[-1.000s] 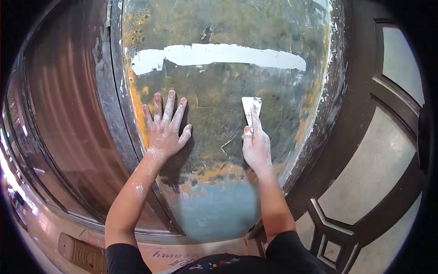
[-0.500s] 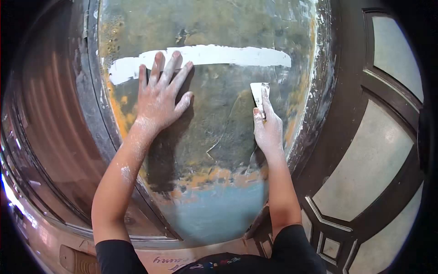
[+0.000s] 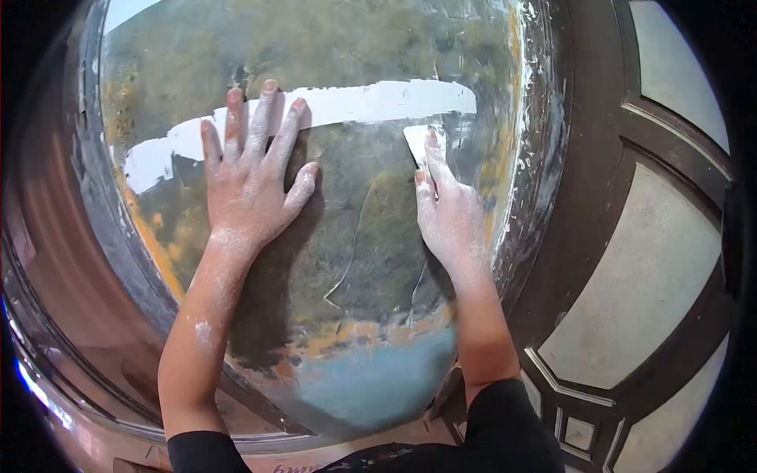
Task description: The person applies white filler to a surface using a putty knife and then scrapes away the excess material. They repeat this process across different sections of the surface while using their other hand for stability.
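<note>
A ragged strip of white paste (image 3: 378, 102) runs across a mottled grey-green wall (image 3: 378, 236). My left hand (image 3: 252, 189), dusted with white, lies flat against the wall with its fingers spread, the fingertips over the strip. To its right, my right hand (image 3: 451, 205) grips a putty knife (image 3: 418, 146) with a white-coated blade. The blade sits against the wall just below the right part of the strip. My fingers hide most of the knife's handle.
On the right stands a dark brown panelled door (image 3: 583, 189) with pale panels. A brown glossy surface (image 3: 71, 292) is at the left. Below the grey-green area the wall is light blue (image 3: 371, 386), with orange patches above it.
The view has shifted, so the wall's left edge sits further left. The knife has moved up closer to the strip. My left hand stays flat on the wall.
</note>
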The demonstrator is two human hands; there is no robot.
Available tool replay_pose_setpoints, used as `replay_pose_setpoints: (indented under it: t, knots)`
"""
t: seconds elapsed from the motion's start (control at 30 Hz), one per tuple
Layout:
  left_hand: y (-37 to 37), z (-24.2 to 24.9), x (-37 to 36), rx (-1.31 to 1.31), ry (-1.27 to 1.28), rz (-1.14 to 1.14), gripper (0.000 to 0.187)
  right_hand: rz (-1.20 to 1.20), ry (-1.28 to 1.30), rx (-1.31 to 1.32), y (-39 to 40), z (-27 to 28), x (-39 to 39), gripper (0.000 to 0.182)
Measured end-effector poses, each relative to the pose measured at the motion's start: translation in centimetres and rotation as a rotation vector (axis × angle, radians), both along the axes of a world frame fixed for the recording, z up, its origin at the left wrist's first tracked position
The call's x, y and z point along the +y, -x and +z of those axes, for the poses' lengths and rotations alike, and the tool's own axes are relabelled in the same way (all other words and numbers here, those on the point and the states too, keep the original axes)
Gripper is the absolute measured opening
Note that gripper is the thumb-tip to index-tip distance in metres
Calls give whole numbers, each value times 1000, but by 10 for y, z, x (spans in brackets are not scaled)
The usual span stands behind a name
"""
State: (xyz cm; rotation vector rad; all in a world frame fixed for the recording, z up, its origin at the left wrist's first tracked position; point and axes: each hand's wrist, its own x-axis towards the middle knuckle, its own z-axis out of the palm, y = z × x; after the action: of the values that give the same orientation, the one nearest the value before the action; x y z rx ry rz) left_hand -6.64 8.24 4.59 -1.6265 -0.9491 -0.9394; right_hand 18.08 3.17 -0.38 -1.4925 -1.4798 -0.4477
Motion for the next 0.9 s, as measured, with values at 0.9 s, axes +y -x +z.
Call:
replay_pose_setpoints:
  t: [0.9]
  knots:
    - [1, -5, 6, -22, -42, 13, 74, -35, 61, 4, 7, 9, -2, 61]
